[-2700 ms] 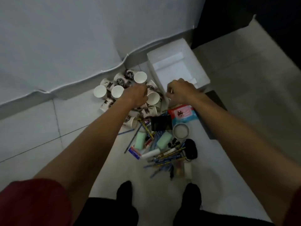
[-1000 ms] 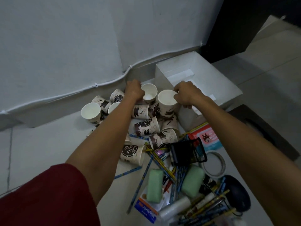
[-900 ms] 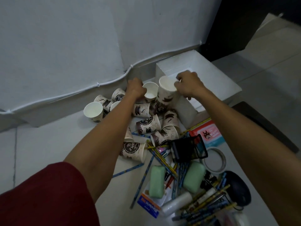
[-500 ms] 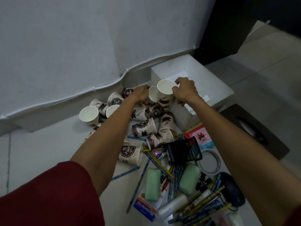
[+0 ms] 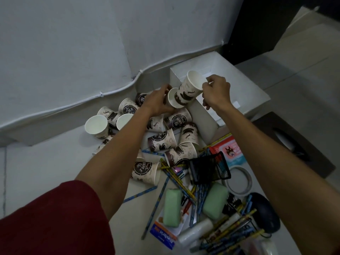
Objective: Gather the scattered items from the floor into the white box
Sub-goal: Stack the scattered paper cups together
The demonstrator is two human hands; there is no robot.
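My right hand (image 5: 216, 92) pinches the rim of a printed paper cup (image 5: 189, 89), tilted, its base pushed into the mouth of a second cup (image 5: 173, 101) that my left hand (image 5: 159, 103) grips. Both cups hang beside the near left corner of the white box (image 5: 244, 89), which stands open against the wall. Several more printed paper cups (image 5: 161, 140) lie scattered on the floor below my hands.
Nearer me lies a heap of pencils (image 5: 176, 179), a black mesh holder (image 5: 209, 168), two green sponges (image 5: 172, 207), a tape roll (image 5: 239, 179), a pink packet (image 5: 230, 150) and a black mouse (image 5: 265, 212). A cable (image 5: 117, 89) runs along the wall. A dark mat (image 5: 294, 142) lies at right.
Each hand picked a cup off the floor pile. The right hand lifted its cup, tilted it and brought its base into the cup in the left hand.
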